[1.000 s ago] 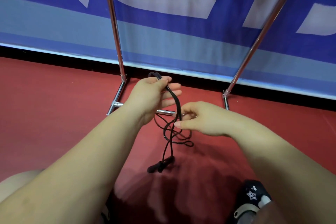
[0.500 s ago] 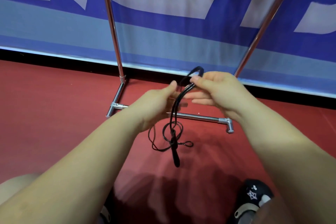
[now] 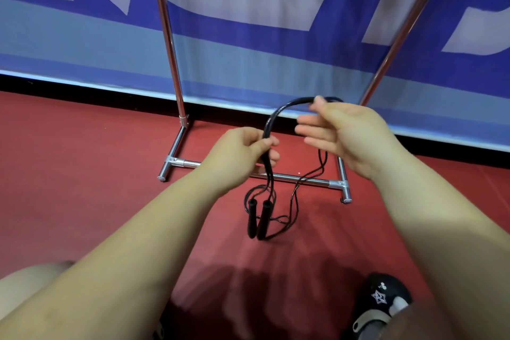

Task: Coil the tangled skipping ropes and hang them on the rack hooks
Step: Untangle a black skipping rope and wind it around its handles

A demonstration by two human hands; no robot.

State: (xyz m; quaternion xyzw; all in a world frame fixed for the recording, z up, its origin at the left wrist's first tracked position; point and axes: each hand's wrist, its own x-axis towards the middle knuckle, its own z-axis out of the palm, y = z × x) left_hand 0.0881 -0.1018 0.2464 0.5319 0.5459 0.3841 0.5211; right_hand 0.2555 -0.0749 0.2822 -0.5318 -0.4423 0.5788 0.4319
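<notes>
A black skipping rope (image 3: 271, 121) arches between my two hands above the red floor. My left hand (image 3: 242, 154) pinches a bundle of its strands between thumb and fingers. Below that hand the rope's two black handles (image 3: 259, 218) dangle side by side. My right hand (image 3: 342, 132) is raised to the right, with the top of the loop running over it near the thumb and thin strands hanging down from under the palm. Behind stands the chrome rack (image 3: 311, 181), its two uprights rising out of view; no hooks are visible.
A blue and white banner wall (image 3: 248, 44) runs across the back, right behind the rack. The rack's foot bars (image 3: 172, 157) lie on the red floor. My black shoe (image 3: 380, 303) is at the lower right, my knee (image 3: 24, 281) at the lower left.
My right hand has drawn away to the right, opening the rope into a wide arch. The two handles now hang lower, side by side beneath my left hand.
</notes>
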